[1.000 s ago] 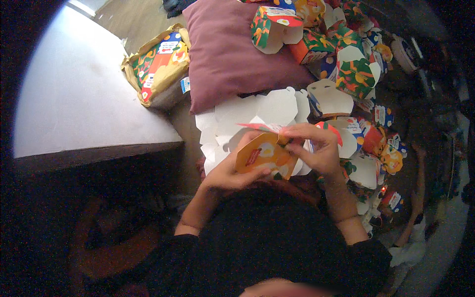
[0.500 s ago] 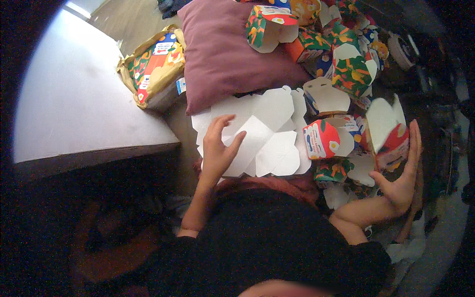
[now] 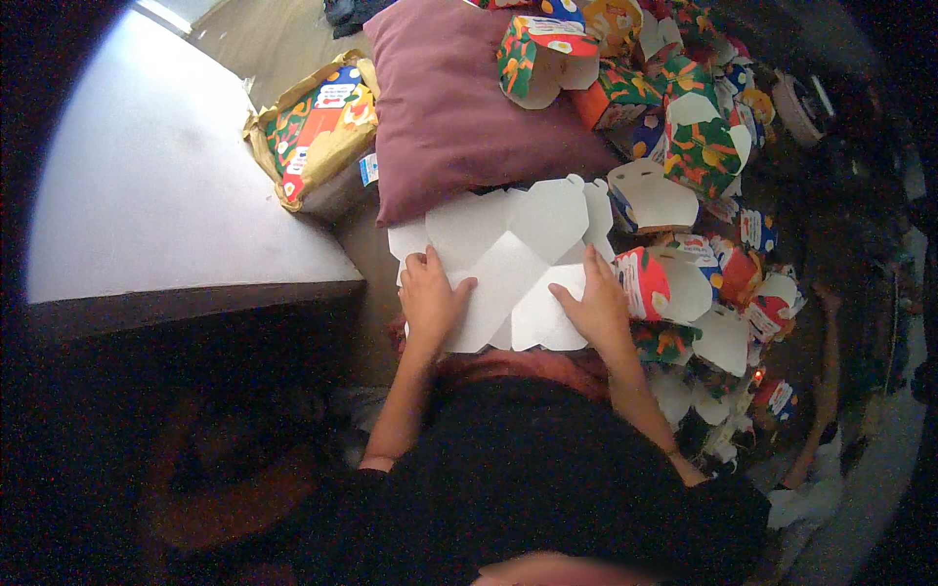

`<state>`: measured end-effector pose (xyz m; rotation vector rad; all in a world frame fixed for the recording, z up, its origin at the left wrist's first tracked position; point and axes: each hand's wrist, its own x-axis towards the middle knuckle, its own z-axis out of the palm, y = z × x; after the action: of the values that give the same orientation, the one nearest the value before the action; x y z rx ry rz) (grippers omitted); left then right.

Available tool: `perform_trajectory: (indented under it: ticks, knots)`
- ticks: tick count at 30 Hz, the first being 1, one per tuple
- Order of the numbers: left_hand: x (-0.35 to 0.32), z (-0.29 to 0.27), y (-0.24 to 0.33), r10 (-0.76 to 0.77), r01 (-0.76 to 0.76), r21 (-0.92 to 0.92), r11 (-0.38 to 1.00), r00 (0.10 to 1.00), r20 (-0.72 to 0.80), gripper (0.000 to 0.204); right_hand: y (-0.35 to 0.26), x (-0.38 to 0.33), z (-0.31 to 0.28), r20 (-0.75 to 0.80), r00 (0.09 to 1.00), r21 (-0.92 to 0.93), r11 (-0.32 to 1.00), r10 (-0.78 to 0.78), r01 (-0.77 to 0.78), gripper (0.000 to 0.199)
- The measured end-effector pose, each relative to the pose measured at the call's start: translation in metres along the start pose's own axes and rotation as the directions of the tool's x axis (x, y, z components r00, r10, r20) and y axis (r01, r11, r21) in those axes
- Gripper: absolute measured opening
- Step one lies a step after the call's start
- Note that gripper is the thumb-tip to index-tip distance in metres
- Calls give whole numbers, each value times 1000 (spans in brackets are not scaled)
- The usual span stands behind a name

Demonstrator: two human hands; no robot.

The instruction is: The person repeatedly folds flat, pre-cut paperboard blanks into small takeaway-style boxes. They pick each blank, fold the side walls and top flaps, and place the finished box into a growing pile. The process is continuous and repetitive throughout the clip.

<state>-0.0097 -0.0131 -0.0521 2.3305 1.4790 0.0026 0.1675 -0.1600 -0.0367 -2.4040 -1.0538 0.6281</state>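
Note:
Several unfolded paper food-box blanks (image 3: 484, 283) lie on my lap in a stack, plain white side up, with rounded flaps and crossing fold lines. My left hand (image 3: 430, 301) rests on their left part, fingers spread and thumb apart. On the right part lies my right hand (image 3: 598, 308), also with fingers apart, its thumb pointing inward over a white flap. Neither hand is closed round anything. Just beyond my right fingers sits a folded red and white box (image 3: 645, 283), its top flaps standing up.
A mauve cushion (image 3: 469, 107) touches the stack's far edge. Folded patterned boxes (image 3: 699, 151) are heaped along the right. At the left, a torn brown paper package (image 3: 308, 137) holds printed blanks beside a white surface (image 3: 176, 195). Another person's arm (image 3: 826, 361) shows at far right.
My right hand has let go of a folded red and white box at the right and moved left onto the blanks. My left hand has lowered slightly onto them.

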Motion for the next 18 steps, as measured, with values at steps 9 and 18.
perform_trajectory:
  ticks: [9, 18]
  knots:
    - [1, -5, -5, 13, -4, -110, 994, 997, 78, 79, -19, -20, -26, -64, 989, 470, 870, -133, 148, 40]
    - [2, -11, -2, 41, -42, -19, 999, 999, -34, 75, 2, 35, -55, 98, 714, 181, 718, -693, 672, 30]
